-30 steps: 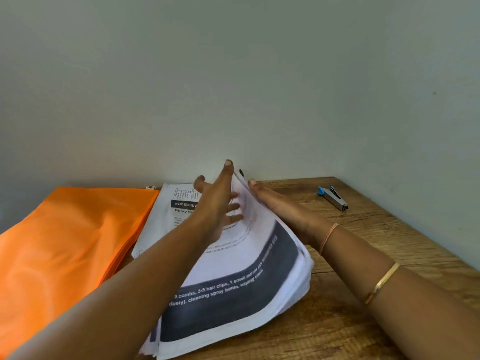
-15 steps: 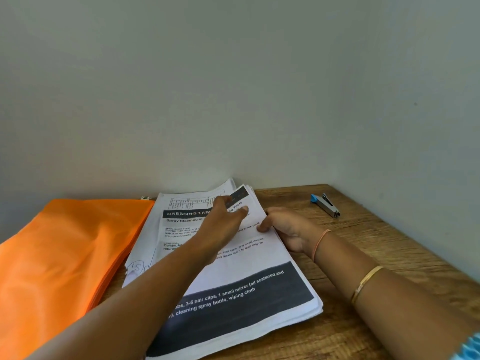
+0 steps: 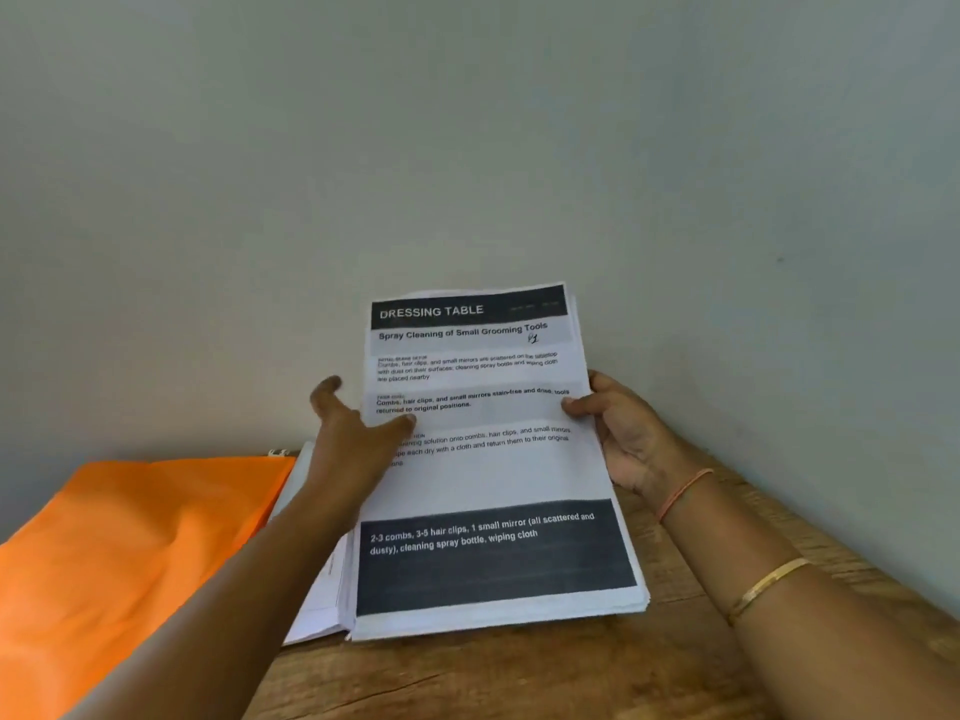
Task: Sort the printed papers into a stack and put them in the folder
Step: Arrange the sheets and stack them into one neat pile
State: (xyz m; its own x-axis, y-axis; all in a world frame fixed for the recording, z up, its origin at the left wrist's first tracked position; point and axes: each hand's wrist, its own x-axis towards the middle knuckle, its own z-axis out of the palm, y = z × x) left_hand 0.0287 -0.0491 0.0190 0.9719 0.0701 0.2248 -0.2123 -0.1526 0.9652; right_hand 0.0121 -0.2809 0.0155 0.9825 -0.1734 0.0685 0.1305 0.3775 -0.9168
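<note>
Printed papers [image 3: 483, 470]: you now hold them as one thick stack with the near edge on the wooden worktop [image 3: 519, 678] and the far end raised, so the top sheet, headed "DRESSING TABLE", faces you. Half a second ago the same stack lay flat, with both hands working at its far end. Judgement: the sorting of this bundle is finished and you are standing it up to square the edges before filing. A few loose sheets [image 3: 317, 589] lie flat on the worktop just beside the stack's left edge, between it and the orange folder [image 3: 130, 553], so the gathering does not look complete. The folder lies flat at the left with nothing in it that can be seen, and the filing step is not yet done. Further up, your left hand [image 3: 353, 433] rests its thumb on the page face at the left edge, with the fingers loose and spread beside the paper; this part is blurred. Your right hand [image 3: 623, 433] grips the right edge, thumb in front and fingers behind. Beyond is a plain wall [image 3: 467, 148].
</note>
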